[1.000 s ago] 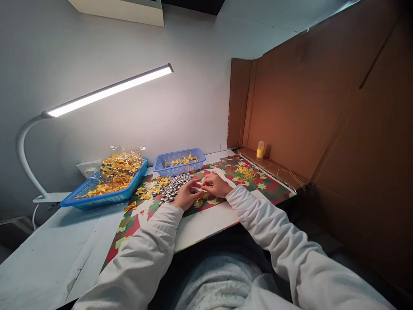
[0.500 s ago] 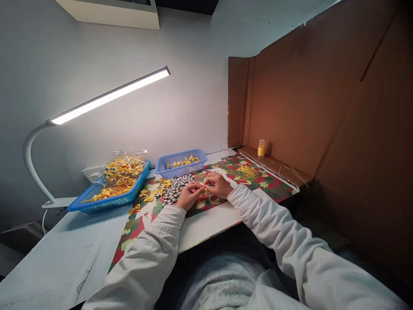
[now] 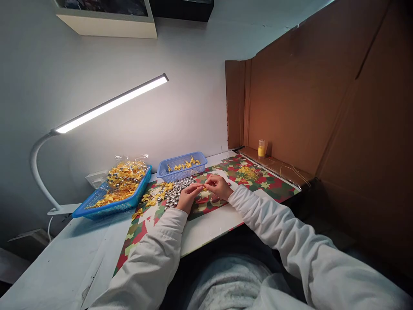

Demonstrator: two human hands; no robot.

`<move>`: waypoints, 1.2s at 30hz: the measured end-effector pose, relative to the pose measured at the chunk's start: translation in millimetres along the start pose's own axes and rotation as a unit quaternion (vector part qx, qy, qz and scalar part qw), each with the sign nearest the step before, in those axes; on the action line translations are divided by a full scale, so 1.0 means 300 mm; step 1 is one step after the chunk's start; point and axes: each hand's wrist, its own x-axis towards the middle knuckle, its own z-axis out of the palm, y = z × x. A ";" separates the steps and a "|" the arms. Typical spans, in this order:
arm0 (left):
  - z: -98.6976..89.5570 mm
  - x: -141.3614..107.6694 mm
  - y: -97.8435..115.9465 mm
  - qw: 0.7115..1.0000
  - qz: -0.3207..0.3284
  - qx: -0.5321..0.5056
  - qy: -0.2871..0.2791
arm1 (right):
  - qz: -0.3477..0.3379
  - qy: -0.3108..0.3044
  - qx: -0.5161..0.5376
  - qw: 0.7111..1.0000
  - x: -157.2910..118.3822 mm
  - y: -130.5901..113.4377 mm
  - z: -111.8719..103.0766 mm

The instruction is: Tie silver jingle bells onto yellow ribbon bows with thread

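My left hand and my right hand meet over the patterned mat, fingertips pinched close together. Between them shows a small yellow bow, mostly covered by the fingers. Just left of my left hand lies a spread of small shiny silver bells. Beside these are loose yellow ribbon bows. A tangle of thin yellow cords rests on the mat beyond my right hand.
A blue basket heaped with yellow bows and a clear bag stands at left. Behind the bells is a smaller blue basket with bows. A lamp overhangs the left. Cardboard walls the right side, near a small yellow bottle.
The view has tilted slightly upward. My hands stay together at nearly the same place, with more of the yellow piece showing between the fingertips.
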 end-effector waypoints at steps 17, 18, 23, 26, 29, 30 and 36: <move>0.007 -0.003 -0.020 0.992 -0.006 0.118 -0.043 | 0.026 -0.012 0.003 1.000 -0.003 -0.013 -0.003; 0.006 -0.001 -0.022 0.991 -0.002 0.128 -0.043 | 0.023 -0.016 0.001 1.000 -0.003 -0.015 -0.003; 0.003 -0.001 -0.023 0.984 0.020 0.173 -0.046 | 0.006 -0.033 -0.011 0.999 -0.006 -0.016 -0.003; 0.001 -0.006 -0.015 0.979 0.030 0.196 -0.054 | -0.001 -0.033 -0.020 0.999 -0.007 -0.012 -0.003; -0.001 -0.009 -0.006 0.976 0.038 0.207 -0.056 | -0.004 -0.030 -0.031 0.999 -0.008 -0.005 -0.005; -0.001 -0.010 -0.003 0.975 0.040 0.209 -0.056 | -0.005 -0.030 -0.034 0.999 -0.008 -0.003 -0.005; 0.001 -0.012 0.004 0.975 0.038 0.211 -0.060 | -0.009 -0.041 -0.044 0.998 -0.010 0.003 -0.008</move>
